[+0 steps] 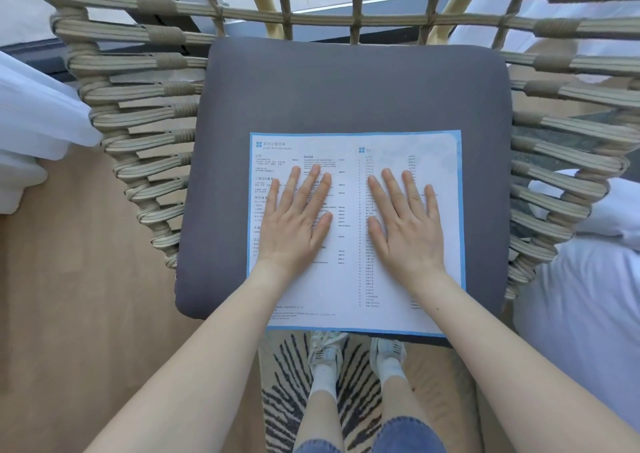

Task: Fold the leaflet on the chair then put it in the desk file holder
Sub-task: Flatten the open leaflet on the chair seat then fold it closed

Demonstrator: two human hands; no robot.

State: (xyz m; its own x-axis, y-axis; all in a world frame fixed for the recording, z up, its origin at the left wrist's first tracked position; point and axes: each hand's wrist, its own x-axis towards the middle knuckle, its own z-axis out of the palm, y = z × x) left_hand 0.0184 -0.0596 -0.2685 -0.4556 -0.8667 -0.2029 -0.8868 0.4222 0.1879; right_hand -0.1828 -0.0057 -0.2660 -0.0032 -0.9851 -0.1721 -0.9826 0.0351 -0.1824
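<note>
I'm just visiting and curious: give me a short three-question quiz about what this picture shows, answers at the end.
1. True or false: the leaflet is already folded in half.
2. What does the leaflet lie on? A) the striped rug B) the grey seat cushion C) the wooden floor
3. Fill in: the left hand and the right hand both rest ____ on the leaflet, fingers spread.

Key:
1. False: it lies open and flat, with both printed halves showing.
2. B: it lies on the cushion of the woven chair, its near edge reaching just past the cushion's front.
3. Flat, palms down, one hand on each half.
</note>
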